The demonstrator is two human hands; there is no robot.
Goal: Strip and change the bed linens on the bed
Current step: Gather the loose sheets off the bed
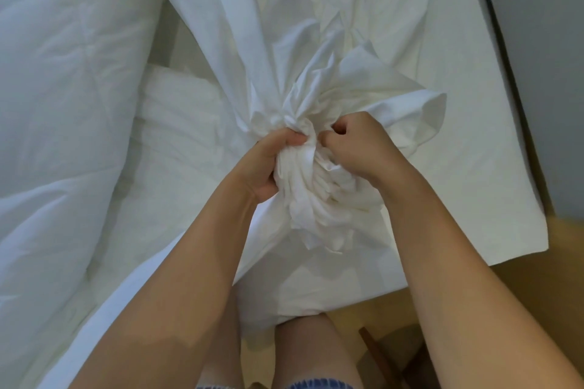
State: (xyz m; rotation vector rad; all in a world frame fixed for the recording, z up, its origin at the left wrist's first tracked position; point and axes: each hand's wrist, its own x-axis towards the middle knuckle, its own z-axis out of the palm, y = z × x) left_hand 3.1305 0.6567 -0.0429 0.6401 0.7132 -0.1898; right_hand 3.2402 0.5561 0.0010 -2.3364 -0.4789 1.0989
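Two bare forearms stretched forward from the bottom edge, converging toward the middle. Left hand (268, 167) turned palm inward, fingers wrapped round a thick twisted bunch of the white sheet (303, 202), thumb laid across the top of the wad. Right hand (360, 148) just beside it, back of the hand up, wrist slightly bent, fingers curled down and inward, pinching the gathered cloth at the right side of the bunch. Fingertips buried in the folds, so the exact hold hard to make out. Hands close together, only a ridge of fabric between the left thumb and the right knuckles. Above the grip, sheet fanning out in long tight creases toward the top of the frame, one loose flap puffed up to the right of the hands. Below the grip, crumpled ends hanging down between the forearms, the rest draped over the near edge of the bed toward the bare knees (316, 347). Under the sheet and to the right, pale quilted mattress (474, 123) uncovered, its near corner over the wooden floor (565, 265). To the left, a puffy white duvet (63, 88) heaped along the bed, a white pillow (180, 123) lying between duvet and sheet. Grey wall (537, 9) along the far right.
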